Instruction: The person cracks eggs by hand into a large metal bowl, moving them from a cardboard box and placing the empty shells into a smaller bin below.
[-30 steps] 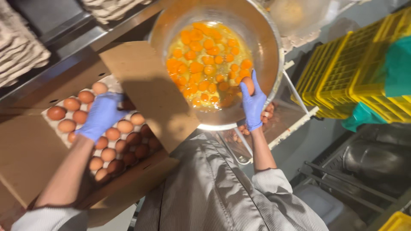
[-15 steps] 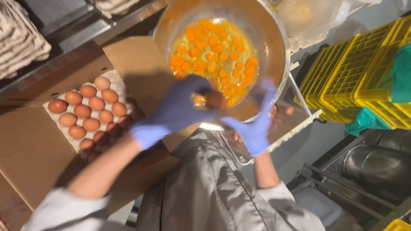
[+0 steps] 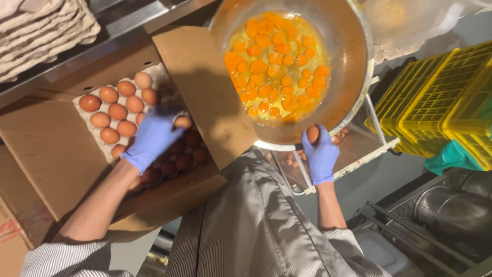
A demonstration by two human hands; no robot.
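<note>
My left hand [image 3: 151,137], in a blue glove, rests on the tray of brown eggs [image 3: 110,110] inside an open cardboard box [image 3: 51,154], with its fingertips closed round one egg [image 3: 182,122]. My right hand [image 3: 321,155], also gloved, holds another brown egg [image 3: 310,134] against the near rim of a big steel bowl [image 3: 357,72]. Inside the bowl lie several orange yolks [image 3: 279,64] in clear egg white. Part of the egg tray is hidden under my left hand.
The box's flap [image 3: 205,87] stands between the tray and the bowl. Stacked pulp egg trays [image 3: 36,31] lie at the top left. Yellow plastic crates [image 3: 441,102] are on the right, with steel containers [image 3: 456,210] below them. Broken shells [image 3: 338,137] sit under the bowl.
My left hand went from the egg tray to the bowl beside my right hand, then back to the tray. My right hand now holds an egg at the bowl's rim.
</note>
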